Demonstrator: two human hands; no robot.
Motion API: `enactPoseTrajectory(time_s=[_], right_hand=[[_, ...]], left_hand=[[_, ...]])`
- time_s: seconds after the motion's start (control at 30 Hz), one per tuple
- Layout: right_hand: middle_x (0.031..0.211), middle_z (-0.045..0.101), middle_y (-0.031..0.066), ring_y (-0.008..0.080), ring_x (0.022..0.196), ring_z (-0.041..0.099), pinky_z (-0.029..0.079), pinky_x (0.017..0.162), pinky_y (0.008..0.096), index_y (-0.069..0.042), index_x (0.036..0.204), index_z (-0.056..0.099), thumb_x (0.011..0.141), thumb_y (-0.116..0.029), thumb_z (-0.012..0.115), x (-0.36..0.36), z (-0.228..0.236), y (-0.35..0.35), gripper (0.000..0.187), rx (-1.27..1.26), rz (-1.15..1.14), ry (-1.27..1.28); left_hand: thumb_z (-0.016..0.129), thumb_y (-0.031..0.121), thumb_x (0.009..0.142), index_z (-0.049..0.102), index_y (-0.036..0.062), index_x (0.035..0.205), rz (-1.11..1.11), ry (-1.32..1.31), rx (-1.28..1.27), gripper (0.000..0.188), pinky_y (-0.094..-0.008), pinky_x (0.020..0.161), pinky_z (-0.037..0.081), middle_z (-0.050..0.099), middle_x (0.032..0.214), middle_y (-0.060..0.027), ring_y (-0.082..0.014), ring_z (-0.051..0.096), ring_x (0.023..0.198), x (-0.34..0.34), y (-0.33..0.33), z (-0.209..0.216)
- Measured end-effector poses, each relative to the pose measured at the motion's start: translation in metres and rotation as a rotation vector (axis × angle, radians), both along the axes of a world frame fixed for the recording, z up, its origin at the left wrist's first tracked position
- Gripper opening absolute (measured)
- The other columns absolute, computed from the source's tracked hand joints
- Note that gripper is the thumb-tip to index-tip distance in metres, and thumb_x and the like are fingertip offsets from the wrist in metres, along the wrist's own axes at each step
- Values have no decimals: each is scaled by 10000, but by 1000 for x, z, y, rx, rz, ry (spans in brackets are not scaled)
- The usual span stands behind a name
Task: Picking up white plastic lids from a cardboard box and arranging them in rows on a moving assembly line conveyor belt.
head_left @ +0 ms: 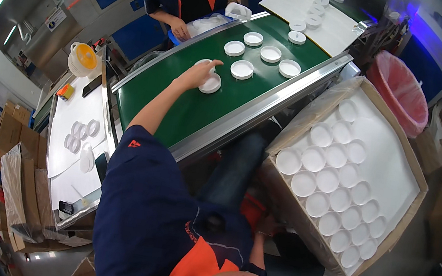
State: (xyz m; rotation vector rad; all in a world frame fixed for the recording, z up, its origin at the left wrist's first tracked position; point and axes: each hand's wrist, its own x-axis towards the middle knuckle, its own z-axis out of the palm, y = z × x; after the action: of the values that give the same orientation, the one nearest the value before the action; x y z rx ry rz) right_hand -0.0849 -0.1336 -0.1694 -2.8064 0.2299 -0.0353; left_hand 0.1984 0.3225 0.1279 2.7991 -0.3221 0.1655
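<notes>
My left hand (197, 75) reaches over the green conveyor belt (171, 112), its fingers bent about a round white lid (203, 62) that they partly hide. Another shallow white lid (211, 84) lies right beside that hand. Farther along the belt are several more, among them a lid (241, 70) just to the right and a lid (289, 68) near the metal rail. Low by my lap, my right hand (269, 226) is in shadow, and its fingers cannot be made out.
A lined carton (413, 205) with rows of white lids stands at the right, beside a pink-lined bin (400, 94). Across the belt a co-worker's gloved hand (238, 11) shows. At the left, a white side table (61, 161) bears several rings and a phone (92, 86).
</notes>
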Motion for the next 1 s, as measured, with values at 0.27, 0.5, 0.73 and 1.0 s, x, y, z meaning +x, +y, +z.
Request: enactPoseTrajectory(time_s=[0.27,0.5,0.73,1.0], right_hand=[[886,657,238,398,808,657,522,713,482,-8,908,645,926,-256,507,-2,6,-1,285,-109,103,-135],[907,655,246,405,864,645,508,756,491,-6,913,633,937,-278,489,-1,-43,-6,309,247,-16,89],[1043,638,264,426,965,615,490,822,501,4,1030,629,944,-284,464,-2,-24,2,343,307,-75,228],[1078,626,267,421,1020,602,483,865,507,-47,1119,623,945,-271,452,-2,-42,-9,331,269,-73,217]], left_hand=[[580,162,868,443,198,1379,-92,91,107,531,-453,831,482,581,1009,-213,-375,609,937,22,-53,-7],[667,417,825,290,253,1492,115,505,163,784,-426,829,523,597,1186,-238,-344,642,995,64,-49,1],[699,239,841,-9,400,1509,267,922,182,987,-423,771,576,603,1197,-228,-297,657,987,79,-50,36],[629,251,876,453,188,1348,-14,312,220,507,-451,760,517,643,1070,-225,-362,662,886,42,-48,3]])
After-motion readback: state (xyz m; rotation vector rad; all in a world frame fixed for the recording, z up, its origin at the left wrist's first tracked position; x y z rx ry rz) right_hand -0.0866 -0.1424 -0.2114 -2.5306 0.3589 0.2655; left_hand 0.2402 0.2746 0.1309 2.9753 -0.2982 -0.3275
